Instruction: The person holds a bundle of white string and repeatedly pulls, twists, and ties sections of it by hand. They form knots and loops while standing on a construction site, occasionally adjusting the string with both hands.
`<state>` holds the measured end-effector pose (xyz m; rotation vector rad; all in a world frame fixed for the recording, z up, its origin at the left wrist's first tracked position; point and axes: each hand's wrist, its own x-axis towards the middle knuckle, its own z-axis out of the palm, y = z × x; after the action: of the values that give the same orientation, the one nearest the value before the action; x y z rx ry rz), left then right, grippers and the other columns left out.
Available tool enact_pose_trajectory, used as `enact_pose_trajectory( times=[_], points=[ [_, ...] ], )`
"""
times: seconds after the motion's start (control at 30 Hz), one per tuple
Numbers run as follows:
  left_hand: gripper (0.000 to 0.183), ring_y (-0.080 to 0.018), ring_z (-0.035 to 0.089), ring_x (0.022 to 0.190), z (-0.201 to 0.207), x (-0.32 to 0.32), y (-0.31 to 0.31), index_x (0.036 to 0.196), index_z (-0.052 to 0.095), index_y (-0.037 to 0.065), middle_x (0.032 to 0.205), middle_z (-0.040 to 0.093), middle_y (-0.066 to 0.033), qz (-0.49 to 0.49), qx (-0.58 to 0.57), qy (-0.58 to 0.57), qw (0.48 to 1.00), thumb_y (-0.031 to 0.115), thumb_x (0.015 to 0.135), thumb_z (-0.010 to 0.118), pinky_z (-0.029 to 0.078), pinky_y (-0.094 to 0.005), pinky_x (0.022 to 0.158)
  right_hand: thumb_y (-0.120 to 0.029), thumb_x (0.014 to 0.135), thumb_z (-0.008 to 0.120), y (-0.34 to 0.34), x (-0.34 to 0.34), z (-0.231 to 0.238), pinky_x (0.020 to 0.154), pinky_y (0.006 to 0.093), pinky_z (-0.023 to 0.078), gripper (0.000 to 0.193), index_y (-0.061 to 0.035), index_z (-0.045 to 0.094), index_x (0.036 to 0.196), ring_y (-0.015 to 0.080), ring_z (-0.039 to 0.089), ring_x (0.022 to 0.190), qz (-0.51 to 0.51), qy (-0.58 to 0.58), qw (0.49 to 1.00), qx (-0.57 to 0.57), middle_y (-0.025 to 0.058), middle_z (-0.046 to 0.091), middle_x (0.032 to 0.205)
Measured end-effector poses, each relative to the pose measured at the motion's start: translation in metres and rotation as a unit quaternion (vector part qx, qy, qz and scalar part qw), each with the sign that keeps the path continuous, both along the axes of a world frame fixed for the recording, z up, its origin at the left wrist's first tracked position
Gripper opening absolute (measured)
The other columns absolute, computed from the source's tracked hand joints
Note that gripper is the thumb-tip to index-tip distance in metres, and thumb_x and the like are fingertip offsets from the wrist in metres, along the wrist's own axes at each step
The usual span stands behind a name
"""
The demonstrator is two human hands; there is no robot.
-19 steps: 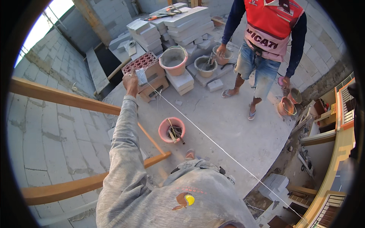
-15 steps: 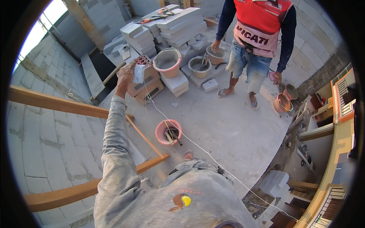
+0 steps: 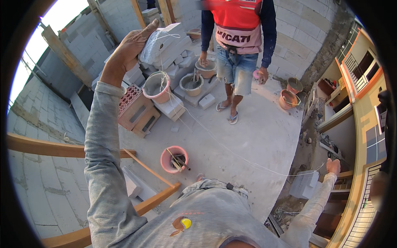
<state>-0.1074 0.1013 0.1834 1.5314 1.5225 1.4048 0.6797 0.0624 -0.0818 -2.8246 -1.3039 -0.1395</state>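
My left hand point(image 3: 129, 50) is raised at the upper left, closed round a spool of white string point(image 3: 154, 48). A loop sticks out beside the spool's top. From it the thin white string point(image 3: 225, 143) hangs down past a mortar bucket and sags in a long curve to the right. At the far right my right hand point(image 3: 333, 166) is stretched out with its fingers closed. The string's other end reaches these fingers; the exact grip is too small to see.
A person in a red vest point(image 3: 237, 25) stands ahead beside mortar buckets point(image 3: 157, 87). A pink bucket with tools point(image 3: 174, 159) is on the floor. Wooden beams point(image 3: 157, 197) lie at left, hollow bricks point(image 3: 138, 111) and white blocks behind. The floor edge point(image 3: 289, 157) drops off at right.
My left hand has risen with the spool and looks larger. My right hand has come into view at the right. The string, straight before, now sags. The view has shifted.
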Motion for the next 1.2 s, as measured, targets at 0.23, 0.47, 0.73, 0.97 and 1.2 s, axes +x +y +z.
enact_pose_trajectory(
  times=[0.23, 0.47, 0.73, 0.97, 1.2],
  points=[
    [0.06, -0.0107, 0.066, 0.057, 0.044, 0.085, 0.017, 0.116, 0.068, -0.003, 0.082, 0.071, -0.0081, -0.21, -0.005, -0.087, 0.974, 0.054, 0.098, 0.06, 0.053, -0.0256, 0.048, -0.034, 0.098, 0.069, 0.038, -0.387, 0.056, 0.092, 0.0345, 0.055, 0.058, 0.0021, 0.054, 0.141, 0.0206, 0.064, 0.111, 0.524, 0.616, 0.528, 0.26, 0.0164, 0.063, 0.131],
    [0.048, -0.0116, 0.062, 0.056, 0.053, 0.1, 0.025, 0.111, 0.06, 0.003, 0.081, 0.066, -0.0044, -0.281, -0.054, -0.251, 0.925, 0.05, 0.102, 0.055, 0.052, -0.0257, 0.049, -0.023, 0.104, 0.06, 0.049, -0.47, 0.099, 0.079, 0.0289, 0.059, 0.031, 0.0025, 0.07, 0.117, 0.0147, 0.07, 0.086, 0.484, 0.76, 0.388, 0.196, 0.0124, 0.073, 0.103],
    [0.039, -0.0213, 0.072, 0.083, 0.055, 0.066, 0.037, 0.124, 0.052, 0.0, 0.097, 0.067, -0.0124, -0.455, -0.048, -0.338, 0.822, 0.035, 0.107, 0.048, 0.067, -0.0311, 0.064, -0.024, 0.107, 0.052, 0.037, -0.469, 0.123, 0.061, 0.0276, 0.057, 0.036, 0.0014, 0.061, 0.131, 0.0152, 0.068, 0.071, 0.45, 0.867, 0.211, 0.029, 0.0116, 0.07, 0.095],
    [0.04, -0.025, 0.075, 0.079, 0.051, 0.07, 0.021, 0.115, 0.057, -0.001, 0.093, 0.07, -0.0147, -0.454, -0.059, -0.343, 0.82, 0.037, 0.105, 0.052, 0.066, -0.0317, 0.055, -0.021, 0.099, 0.067, 0.021, -0.461, 0.151, 0.057, 0.0229, 0.051, 0.036, 0.0033, 0.064, 0.124, 0.0092, 0.061, 0.061, 0.479, 0.826, 0.285, 0.084, 0.0055, 0.067, 0.082],
    [0.044, -0.0096, 0.068, 0.067, 0.071, 0.078, -0.006, 0.106, 0.07, -0.001, 0.087, 0.071, -0.0072, -0.425, -0.195, -0.108, 0.877, 0.041, 0.103, 0.055, 0.059, -0.0228, 0.061, -0.012, 0.092, 0.074, 0.03, -0.432, 0.21, 0.052, 0.0202, 0.045, 0.023, 0.0029, 0.069, 0.108, 0.003, 0.056, 0.061, 0.472, 0.753, 0.442, 0.119, -0.0009, 0.066, 0.076]
  ],
)
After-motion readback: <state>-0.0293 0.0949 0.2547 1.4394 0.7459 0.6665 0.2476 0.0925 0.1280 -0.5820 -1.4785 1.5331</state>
